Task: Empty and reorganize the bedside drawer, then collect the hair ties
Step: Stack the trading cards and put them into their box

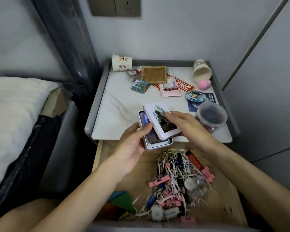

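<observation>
Our left hand [132,148] is curled round the bottom half of a small tin [159,143], with the thumb on its open edge. Our right hand [187,126] grips the lid [161,121] from the right side, with the fingers lying over the picture on top. The lid sits crooked on the tin, half on and half off, and something dark shows inside. The tin hangs over the front edge of the table [117,104]. Just below the tin is the open drawer [97,153], and the hair ties [163,155] lie in it, right under the tin, at the far end of a big messy heap. We think the tin is hard, smooth and a bit slippery, so it is best held by its two long sides. The hair ties are little, soft and stretchy, and they must weigh almost nothing. They will not break, but they are mixed up with pink clips [159,180], white floss picks [137,200] and pens, which lie further from the tin, toward us. We think it is best to pinch the ties one by one, or hook a finger through the rings. A big scoop would bring the pokey picks along too. To the right of the tin stands a clear tub [211,114].
</observation>
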`<state>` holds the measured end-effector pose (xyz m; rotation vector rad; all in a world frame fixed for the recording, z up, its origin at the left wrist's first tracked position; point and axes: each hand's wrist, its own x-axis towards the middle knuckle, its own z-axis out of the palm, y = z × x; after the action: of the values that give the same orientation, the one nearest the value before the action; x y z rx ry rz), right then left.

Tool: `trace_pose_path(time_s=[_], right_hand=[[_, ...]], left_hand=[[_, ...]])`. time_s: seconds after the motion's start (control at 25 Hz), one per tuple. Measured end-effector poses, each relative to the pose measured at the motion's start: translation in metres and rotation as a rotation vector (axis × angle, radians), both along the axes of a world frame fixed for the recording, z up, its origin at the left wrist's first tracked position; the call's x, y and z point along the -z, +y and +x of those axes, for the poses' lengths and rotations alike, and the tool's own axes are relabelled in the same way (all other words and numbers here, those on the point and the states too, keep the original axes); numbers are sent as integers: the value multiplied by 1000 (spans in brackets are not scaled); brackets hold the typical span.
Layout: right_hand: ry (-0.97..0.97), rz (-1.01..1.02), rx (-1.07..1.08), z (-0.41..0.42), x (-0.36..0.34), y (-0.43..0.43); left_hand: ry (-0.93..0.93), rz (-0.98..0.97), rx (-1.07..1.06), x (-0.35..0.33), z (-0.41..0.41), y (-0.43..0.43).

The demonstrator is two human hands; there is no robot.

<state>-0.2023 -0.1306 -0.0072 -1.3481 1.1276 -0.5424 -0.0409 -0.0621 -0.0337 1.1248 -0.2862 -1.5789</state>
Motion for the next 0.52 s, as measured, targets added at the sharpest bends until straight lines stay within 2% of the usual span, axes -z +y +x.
trace_pose_path(time_s=[0.2,0.36,0.52], right_hand=[[180,-247,-147,5,5,1],[465,-347,-172,6,11,5],[487,-391,-174,5,16,5]], left_hand=[[-13,-16,-28,2,-4,1],[-33,-14,-62,6,-9,4],[19,-10,-92,3,-14,8]])
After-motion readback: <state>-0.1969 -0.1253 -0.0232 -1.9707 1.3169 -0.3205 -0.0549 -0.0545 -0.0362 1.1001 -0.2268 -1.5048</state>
